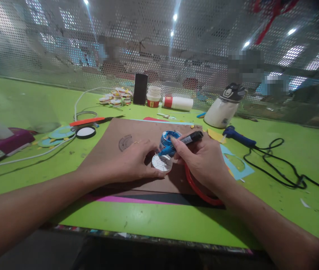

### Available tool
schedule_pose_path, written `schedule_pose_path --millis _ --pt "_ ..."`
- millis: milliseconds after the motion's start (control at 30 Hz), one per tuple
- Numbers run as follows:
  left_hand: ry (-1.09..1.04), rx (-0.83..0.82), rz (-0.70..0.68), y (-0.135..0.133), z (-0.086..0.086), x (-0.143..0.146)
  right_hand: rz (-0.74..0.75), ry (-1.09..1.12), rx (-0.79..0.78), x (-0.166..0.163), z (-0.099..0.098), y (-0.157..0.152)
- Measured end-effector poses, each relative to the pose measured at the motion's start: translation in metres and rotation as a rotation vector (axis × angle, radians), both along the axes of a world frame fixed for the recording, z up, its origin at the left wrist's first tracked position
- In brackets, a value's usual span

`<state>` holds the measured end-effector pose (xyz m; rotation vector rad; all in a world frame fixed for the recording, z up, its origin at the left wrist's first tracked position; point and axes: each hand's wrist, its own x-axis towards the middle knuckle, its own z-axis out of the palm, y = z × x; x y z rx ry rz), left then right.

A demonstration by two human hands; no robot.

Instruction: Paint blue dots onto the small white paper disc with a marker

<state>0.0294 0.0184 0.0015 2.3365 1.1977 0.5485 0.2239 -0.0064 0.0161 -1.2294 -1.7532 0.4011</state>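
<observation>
My left hand [134, 159] grips a small white disc [162, 163] by its edge, thumb at the front and fingers behind. Black lines form a geometric pattern on the disc's face. In my right hand [204, 157] is a marker [186, 141] with a black rear end and a blue front. Its tip points down at the far edge of the disc; whether it touches cannot be made out. Just behind stands a blue roll [166, 138], perhaps tape. Part of a red ring-shaped thing [194, 183] shows beneath my right hand. Brown cardboard [105, 150] lies under both hands.
Behind the cardboard stand a phone [140, 89], stacked paper cups [153, 97] and a white bottle [222, 108]. A blue glue gun [239, 137] with a looping black cord lies right. On the left are an orange cutter [87, 121], a black-rimmed disc [85, 132] and a purple power strip [7, 146].
</observation>
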Motion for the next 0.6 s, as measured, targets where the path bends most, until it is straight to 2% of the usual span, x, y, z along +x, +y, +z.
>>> schedule_pose_path --millis 167,333,600 --pt "-0.013 0.062 -0.026 0.0028 -0.0027 0.0 0.031 -0.034 0.072 -0.0025 0.0006 -0.0009" --pt "-0.008 0.06 -0.026 0.0024 -0.002 -0.0001 0.058 0.005 0.075 -0.0042 -0.002 -0.0019" --pt "0.038 0.016 0.027 -0.0028 0.004 0.0016 -0.137 0.045 0.166 0.0027 0.0078 -0.0048"
